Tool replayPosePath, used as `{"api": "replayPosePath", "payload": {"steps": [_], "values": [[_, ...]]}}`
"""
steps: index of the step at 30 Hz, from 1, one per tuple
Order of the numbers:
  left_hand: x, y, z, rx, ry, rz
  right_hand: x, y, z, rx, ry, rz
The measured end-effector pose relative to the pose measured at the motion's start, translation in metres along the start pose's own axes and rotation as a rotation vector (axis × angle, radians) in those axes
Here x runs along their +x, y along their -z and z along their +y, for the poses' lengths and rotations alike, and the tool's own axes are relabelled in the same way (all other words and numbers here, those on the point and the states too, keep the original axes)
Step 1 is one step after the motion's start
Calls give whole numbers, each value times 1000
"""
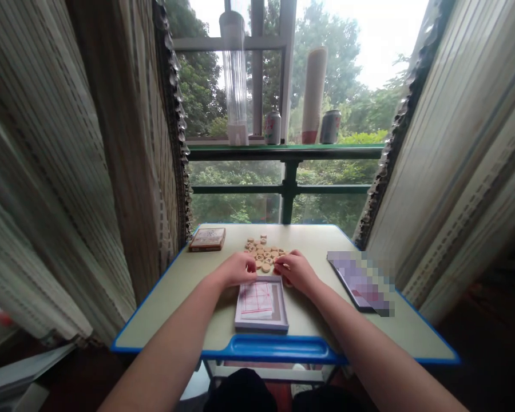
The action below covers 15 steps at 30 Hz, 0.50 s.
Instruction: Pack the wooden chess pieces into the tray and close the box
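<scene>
Round wooden Chinese chess pieces (pixel 266 268) lie in a loose heap at the middle of the table, several with characters facing up. At the heap's near left edge is my left hand (pixel 239 268), its fingers curled over the far left corner of the open box (pixel 261 328); whatever they hold is hidden. My right hand (pixel 298 270) is at the heap's near right edge. Its thumb and fingertips are pinched together, apparently on one piece. Inside the box lies a folded white paper (pixel 256 300) printed with red lines.
A brown flat box (pixel 208 239) rests at the table's back left. A phone-like slab (pixel 360 283), partly blurred, lies at the right. Beyond stand cans (pixel 272 127), a stack of cups (pixel 314 94) and a clear tube (pixel 235 86) on the window ledge. Curtains (pixel 463 143) flank the blue-edged table (pixel 175 297).
</scene>
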<state>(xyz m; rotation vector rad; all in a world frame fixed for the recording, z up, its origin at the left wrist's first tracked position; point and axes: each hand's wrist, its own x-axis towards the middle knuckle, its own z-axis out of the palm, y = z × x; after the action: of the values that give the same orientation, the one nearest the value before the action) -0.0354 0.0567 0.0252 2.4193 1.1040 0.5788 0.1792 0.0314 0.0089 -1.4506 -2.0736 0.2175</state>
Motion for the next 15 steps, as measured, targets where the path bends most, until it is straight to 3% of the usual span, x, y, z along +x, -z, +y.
{"api": "replayPosePath", "payload": {"steps": [5,9,12,15], "values": [[-2,0,-1,-11,28,43,18,9,2,-81,171,-110],[0,-2,3,3,12,92,29,22,20,-87,69,-8],[4,-3,2,-33,-3,191,27,32,36,-124,-43,99],[9,-5,-3,-47,25,287,21,39,40,-152,-1,-50]]}}
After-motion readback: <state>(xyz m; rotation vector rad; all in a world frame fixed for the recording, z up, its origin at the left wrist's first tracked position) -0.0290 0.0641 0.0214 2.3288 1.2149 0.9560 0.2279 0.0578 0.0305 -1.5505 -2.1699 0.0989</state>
